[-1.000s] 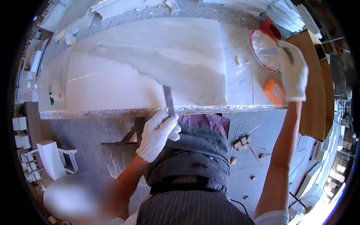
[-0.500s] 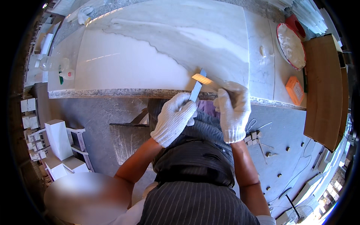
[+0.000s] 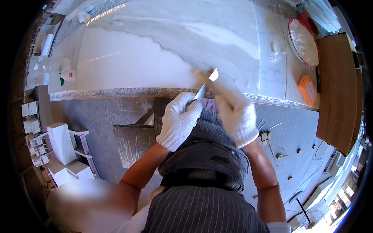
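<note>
In a white knitted glove, my left hand (image 3: 178,122) is closed around the lower end of a narrow flat metal blade (image 3: 200,93), whose bright tip points up and away. My right hand (image 3: 237,118), also gloved and smeared by motion, grips a thin flat scraper-like tool (image 3: 208,80). That tool crosses over the blade, and its exact kind is blurred. Both hands are at the near edge of a polished white and grey marble slab (image 3: 136,58), above my lap.
At right are a round red-rimmed dish of pale paste (image 3: 304,44), an orange box (image 3: 307,90) and a tall cardboard box (image 3: 337,93). Clear plastic bottles (image 3: 54,66) lie at the slab's left. White blocks (image 3: 62,143) stand lower left; cords and small blocks lie on the floor (image 3: 287,132).
My right hand has moved left and closer to my left hand, sliding its tool across the blade. The blade has tilted slightly to the right and its tip now shines.
</note>
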Action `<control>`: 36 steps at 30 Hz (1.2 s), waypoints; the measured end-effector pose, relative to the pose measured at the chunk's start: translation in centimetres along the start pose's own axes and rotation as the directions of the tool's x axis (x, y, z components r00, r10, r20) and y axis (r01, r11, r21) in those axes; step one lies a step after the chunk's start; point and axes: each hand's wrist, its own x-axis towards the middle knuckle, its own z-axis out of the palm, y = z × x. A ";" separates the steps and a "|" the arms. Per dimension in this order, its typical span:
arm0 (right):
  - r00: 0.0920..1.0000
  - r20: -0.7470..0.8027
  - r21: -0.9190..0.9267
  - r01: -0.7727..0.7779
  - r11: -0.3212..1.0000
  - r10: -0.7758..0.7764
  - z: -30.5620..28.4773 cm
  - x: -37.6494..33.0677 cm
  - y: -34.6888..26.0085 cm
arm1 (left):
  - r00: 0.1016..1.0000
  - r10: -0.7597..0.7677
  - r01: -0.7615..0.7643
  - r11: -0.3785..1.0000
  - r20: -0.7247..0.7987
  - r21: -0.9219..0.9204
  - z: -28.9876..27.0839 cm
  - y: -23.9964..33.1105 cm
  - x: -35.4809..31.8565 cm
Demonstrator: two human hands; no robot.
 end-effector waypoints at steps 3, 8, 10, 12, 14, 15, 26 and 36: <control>0.994 -0.109 -0.020 0.002 1.000 -0.004 0.2 0.2 0.4 | 0.998 0.060 -0.060 0.998 -0.007 0.024 0.1 -0.5 0.1; 0.984 -0.046 -0.076 0.166 0.983 -0.170 0.4 -0.7 0.6 | 0.997 0.081 -0.081 0.996 -0.004 0.026 -0.2 -0.5 0.3; 0.984 -0.177 0.039 0.039 0.998 -0.031 0.0 0.3 0.2 | 1.000 0.017 -0.018 0.999 -0.007 -0.033 -0.1 -0.3 0.0; 0.977 -0.100 -0.066 0.184 0.981 -0.190 0.5 -0.3 0.3 | 1.000 0.018 -0.018 1.000 -0.016 -0.017 0.1 0.0 -0.1; 0.975 -0.058 -0.055 0.213 0.976 -0.216 1.5 -1.6 0.2 | 1.000 0.006 -0.007 1.000 -0.014 -0.007 0.2 0.5 -0.1; 0.972 -0.059 -0.047 0.224 0.974 -0.226 1.2 -1.4 0.1 | 1.000 -0.010 0.010 1.000 -0.014 -0.011 0.1 0.5 -0.2; 0.981 -0.113 0.012 0.163 0.987 -0.161 -0.6 0.4 0.4 | 0.999 -0.047 0.048 0.987 0.014 -0.155 0.0 0.4 -0.4; 0.982 -0.176 -0.027 0.066 0.997 -0.070 1.5 -0.2 1.6 | 0.992 -0.116 0.126 0.966 0.057 -0.226 -0.2 0.8 0.0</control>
